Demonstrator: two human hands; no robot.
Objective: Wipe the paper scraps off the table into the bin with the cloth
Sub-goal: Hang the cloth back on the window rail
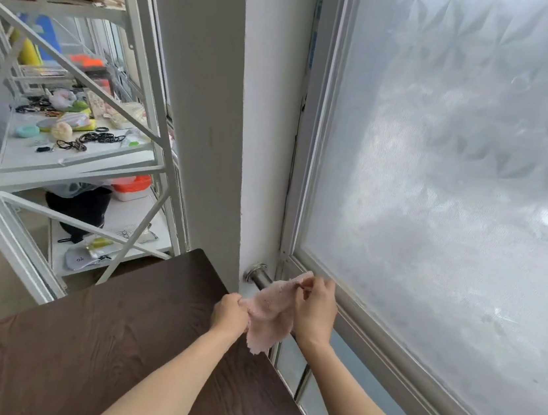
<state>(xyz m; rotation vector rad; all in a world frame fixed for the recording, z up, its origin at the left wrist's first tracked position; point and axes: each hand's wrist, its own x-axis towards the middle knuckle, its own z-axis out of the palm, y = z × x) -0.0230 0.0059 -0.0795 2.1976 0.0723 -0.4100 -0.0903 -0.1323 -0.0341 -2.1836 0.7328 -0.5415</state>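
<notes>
A pale pink cloth (271, 314) hangs over a metal rail (262, 280) by the window, just past the far right corner of the dark wooden table (103, 352). My left hand (230, 312) grips the cloth's left edge in a closed fist. My right hand (315, 307) pinches its upper right edge near the rail. Both hands hold the cloth spread between them, above the table's right edge. No paper scraps or bin appear in view.
A white pillar (213, 131) stands just behind the table corner. A frosted window (459, 178) fills the right side. A white metal shelf rack (65, 154) at left holds hair ties, bags and small items.
</notes>
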